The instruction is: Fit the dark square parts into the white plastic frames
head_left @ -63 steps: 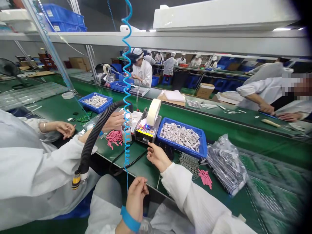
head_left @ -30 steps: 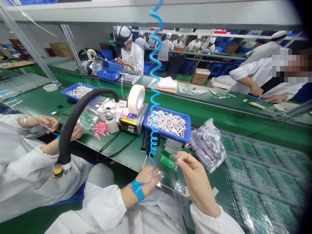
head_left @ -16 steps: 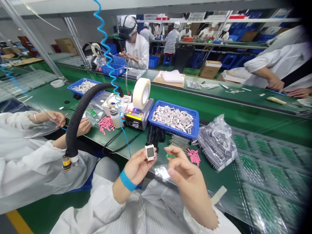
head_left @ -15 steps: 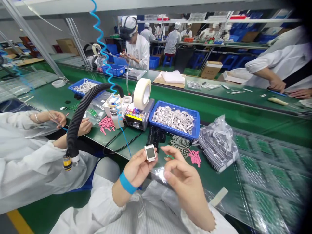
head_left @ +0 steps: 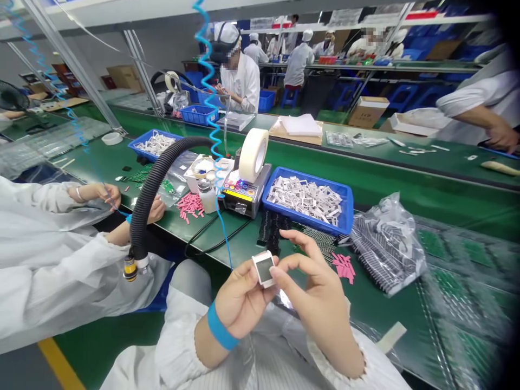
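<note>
A small white-framed square display (head_left: 265,269) with a dark screen is held up over the bench's front edge. The fingers of my left hand (head_left: 240,306), with a blue band at the wrist, close around its left side and underside. At its right edge, the thumb and index finger of my right hand (head_left: 314,290) pinch it, while another finger is raised. Whether a smaller part sits between those fingertips is hidden. Just beyond my hands lie black strips (head_left: 271,230), thin rods (head_left: 319,238) and pink pieces (head_left: 343,266).
A blue bin (head_left: 349,211) holds many white frames. Left of it stands a tape dispenser (head_left: 244,197) carrying a tape roll. Bagged dark-edged parts (head_left: 390,244) and trays of green boards (head_left: 450,281) occupy the right. A co-worker's hands (head_left: 152,208) and a black hose (head_left: 152,195) are at left.
My right hand has moved left onto the display's right edge; before, it was apart from it. The display is now tilted. The camera view has shifted, moving the scene rightward.
</note>
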`<state>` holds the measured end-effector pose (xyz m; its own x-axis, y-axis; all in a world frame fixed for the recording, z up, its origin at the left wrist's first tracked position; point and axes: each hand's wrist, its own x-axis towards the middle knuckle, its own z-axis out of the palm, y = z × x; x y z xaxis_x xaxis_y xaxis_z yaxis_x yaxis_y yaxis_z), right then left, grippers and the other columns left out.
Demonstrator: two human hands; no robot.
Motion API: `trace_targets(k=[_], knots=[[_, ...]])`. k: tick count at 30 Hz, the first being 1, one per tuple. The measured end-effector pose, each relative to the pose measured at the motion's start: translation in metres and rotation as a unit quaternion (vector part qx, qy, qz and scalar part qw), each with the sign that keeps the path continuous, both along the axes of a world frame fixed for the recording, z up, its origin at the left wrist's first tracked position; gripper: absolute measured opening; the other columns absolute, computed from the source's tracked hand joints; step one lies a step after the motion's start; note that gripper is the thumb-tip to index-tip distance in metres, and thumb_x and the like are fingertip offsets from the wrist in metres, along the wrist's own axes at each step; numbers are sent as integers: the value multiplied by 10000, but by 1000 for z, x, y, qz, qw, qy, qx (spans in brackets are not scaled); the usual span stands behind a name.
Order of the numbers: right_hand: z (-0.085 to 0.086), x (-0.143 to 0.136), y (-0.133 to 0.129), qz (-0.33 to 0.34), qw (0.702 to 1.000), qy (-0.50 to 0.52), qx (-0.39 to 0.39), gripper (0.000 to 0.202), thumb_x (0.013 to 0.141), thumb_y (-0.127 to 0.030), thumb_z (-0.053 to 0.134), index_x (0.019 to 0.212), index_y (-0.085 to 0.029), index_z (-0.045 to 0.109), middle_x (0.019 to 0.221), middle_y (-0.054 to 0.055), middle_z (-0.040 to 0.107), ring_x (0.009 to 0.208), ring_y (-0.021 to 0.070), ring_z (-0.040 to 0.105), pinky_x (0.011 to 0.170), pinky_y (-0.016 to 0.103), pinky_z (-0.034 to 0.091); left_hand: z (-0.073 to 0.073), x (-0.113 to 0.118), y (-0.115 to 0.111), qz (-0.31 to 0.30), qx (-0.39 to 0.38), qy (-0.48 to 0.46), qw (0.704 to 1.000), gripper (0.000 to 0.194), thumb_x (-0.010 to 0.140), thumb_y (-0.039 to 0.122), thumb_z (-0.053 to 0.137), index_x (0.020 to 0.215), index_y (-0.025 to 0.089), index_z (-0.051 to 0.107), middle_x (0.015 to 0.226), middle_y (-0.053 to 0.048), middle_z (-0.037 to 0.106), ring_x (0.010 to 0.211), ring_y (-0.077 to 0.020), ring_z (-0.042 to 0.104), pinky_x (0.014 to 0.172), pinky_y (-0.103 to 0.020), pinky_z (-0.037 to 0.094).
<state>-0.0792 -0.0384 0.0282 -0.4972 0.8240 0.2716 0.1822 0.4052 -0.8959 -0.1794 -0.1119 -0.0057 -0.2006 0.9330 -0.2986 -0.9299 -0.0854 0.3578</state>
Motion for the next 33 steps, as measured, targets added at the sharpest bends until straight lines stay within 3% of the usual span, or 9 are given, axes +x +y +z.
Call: trace_targets(k=[10, 17, 21, 23, 25, 26, 28, 30, 33], knots=[[-2, -2, 0, 4, 1000, -5, -14, 195, 753, -329, 630, 590, -227, 601, 1144, 56, 555, 1089, 267, 508, 907, 440, 380, -2, 0, -2, -2, 13, -4, 1000, 258, 624, 224, 781, 867, 181, 708, 892, -17, 740, 851, -133, 661, 799, -237, 510], [-7, -7, -6, -35, 996, -29, 75, 178, 750, -269, 599, 593, -217, 533, 1036, 62, 584, 1004, 260, 532, 852, 441, 378, -2, 2, -3, 11, -5, -2, 1000, 227, 623, 217, 780, 836, 178, 711, 868, -6, 731, 821, -112, 644, 778, -213, 501], [-12, -9, -6, -3, 998, -32, 46, 169, 790, -247, 538, 628, -216, 503, 992, 50, 600, 940, 233, 562, 810, 412, 400, -4, 2, -2, 21, -19, -1, 1000, 239, 599, 212, 793, 820, 177, 708, 845, 2, 720, 803, -107, 633, 790, -219, 497], [-17, -11, -5, -28, 995, -43, 91, 122, 778, -250, 556, 669, -219, 510, 982, 53, 609, 938, 241, 564, 817, 426, 391, -6, 2, -1, 25, -31, 2, 999, 227, 602, 204, 789, 811, 172, 705, 834, -3, 717, 796, -112, 634, 791, -224, 498], [-23, -14, -5, -88, 977, -59, 183, 53, 768, -241, 575, 808, -228, 544, 1033, 76, 612, 986, 261, 555, 879, 471, 351, -8, 1, 0, 35, -50, 7, 998, 199, 639, 194, 760, 827, 170, 701, 854, -12, 717, 808, -120, 637, 794, -230, 501], [-26, -15, -5, -102, 964, -71, 236, 135, 778, -224, 567, 912, -233, 551, 1083, 88, 610, 1027, 266, 545, 926, 495, 313, -9, 0, 1, 43, -61, 7, 997, 175, 660, 183, 741, 829, 173, 700, 866, -13, 718, 810, -118, 637, 786, -226, 504], [-34, -15, -8, -58, 937, -106, 327, 312, 821, -225, 522, 1133, -244, 510, 1217, 101, 577, 1138, 274, 496, 1016, 531, 203, -11, -3, 1, 62, -92, 5, 994, 126, 686, 158, 711, 809, 183, 701, 866, -4, 720, 797, -104, 639, 751, -201, 510], [-42, -12, -12, 37, 911, -148, 383, 424, 861, -289, 482, 1278, -224, 438, 1339, 102, 501, 1258, 305, 388, 1057, 557, 104, -13, -7, -2, 67, -125, 8, 990, 105, 679, 148, 711, 774, 192, 704, 844, 4, 723, 786, -99, 645, 730, -192, 518], [-52, -3, -15, 120, 899, -179, 382, 527, 882, -416, 445, 1346, -174, 383, 1409, 105, 421, 1334, 351, 259, 1057, 590, 107, -20, -12, -10, 39, -141, 41, 988, 154, 613, 184, 769, 757, 193, 714, 824, -4, 728, 778, -116, 652, 714, -209, 531]])
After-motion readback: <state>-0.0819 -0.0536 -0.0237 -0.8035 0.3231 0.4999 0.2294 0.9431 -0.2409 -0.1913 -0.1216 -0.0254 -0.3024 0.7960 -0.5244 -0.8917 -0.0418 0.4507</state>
